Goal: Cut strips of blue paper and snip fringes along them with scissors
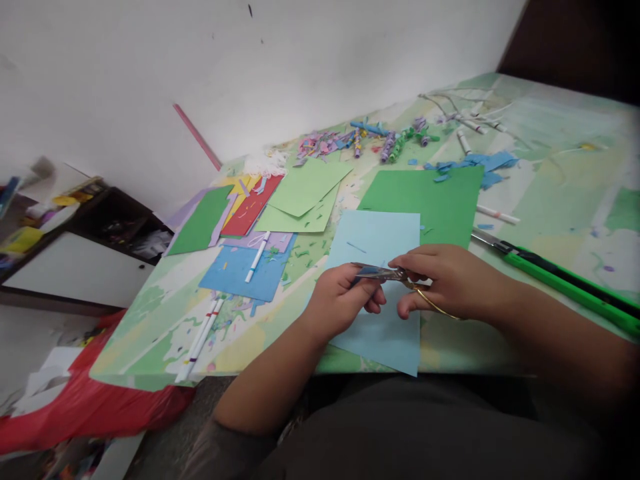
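My right hand point(443, 280) is closed round the gold handle of a pair of scissors point(400, 274), whose blades point left. Pinched between the thumb and fingers of my left hand point(340, 297) is a small piece of blue paper point(369, 270), which lies right at the blades; most of it is hidden. Both hands are above a light blue paper sheet point(383, 233) with a few thin blue scraps on it. Partly under that sheet lies a dark green sheet point(425, 193).
A large green box cutter point(565, 277) lies at the right, blade towards the sheets. Markers point(257, 257), coloured sheets point(305, 193) and paper scraps cover the left side. Wrapped paper rolls point(387, 147) and blue strips point(475, 165) lie farther back. A white wall point(325, 60) borders the table.
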A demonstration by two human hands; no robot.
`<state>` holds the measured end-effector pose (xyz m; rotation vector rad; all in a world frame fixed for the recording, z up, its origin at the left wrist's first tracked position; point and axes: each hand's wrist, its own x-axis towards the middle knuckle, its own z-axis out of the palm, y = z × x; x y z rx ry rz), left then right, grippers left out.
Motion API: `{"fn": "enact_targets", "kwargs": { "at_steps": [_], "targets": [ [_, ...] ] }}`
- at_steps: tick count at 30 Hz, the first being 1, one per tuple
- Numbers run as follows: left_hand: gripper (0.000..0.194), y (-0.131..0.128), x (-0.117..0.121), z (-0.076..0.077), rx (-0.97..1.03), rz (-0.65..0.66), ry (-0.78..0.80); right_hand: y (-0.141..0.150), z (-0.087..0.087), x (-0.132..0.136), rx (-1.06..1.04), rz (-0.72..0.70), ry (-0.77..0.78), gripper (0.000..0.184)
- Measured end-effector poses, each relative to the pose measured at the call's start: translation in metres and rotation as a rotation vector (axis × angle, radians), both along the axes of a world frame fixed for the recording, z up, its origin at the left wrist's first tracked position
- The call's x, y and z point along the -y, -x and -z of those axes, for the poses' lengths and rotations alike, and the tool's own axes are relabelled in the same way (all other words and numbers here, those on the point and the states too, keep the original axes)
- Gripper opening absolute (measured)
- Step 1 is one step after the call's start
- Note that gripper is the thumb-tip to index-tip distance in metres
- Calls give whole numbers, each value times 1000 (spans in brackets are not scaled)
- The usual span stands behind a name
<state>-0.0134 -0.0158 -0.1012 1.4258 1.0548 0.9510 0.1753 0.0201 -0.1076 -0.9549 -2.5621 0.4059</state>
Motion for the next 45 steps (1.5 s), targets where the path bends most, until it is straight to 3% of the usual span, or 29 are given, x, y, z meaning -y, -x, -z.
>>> {"fn": "enact_targets", "kwargs": {
  "at_steps": [9,25,38,45],
  "targets": [
    [18,2,-1,-1,84,52,77,-1,-3,-1,5,-18,-79,62],
    [22,-1,0,0,-81,-31,-84,-4,-2,-1,0,-32,-51,69],
    [21,-4,3,1,14,-47,-67,-6,-1,0,-15,-7,-71,68],
    [20,-3,3,2,10,-37,-102,-6,-1,0,-41,-37,-9,73]
  ]
}}
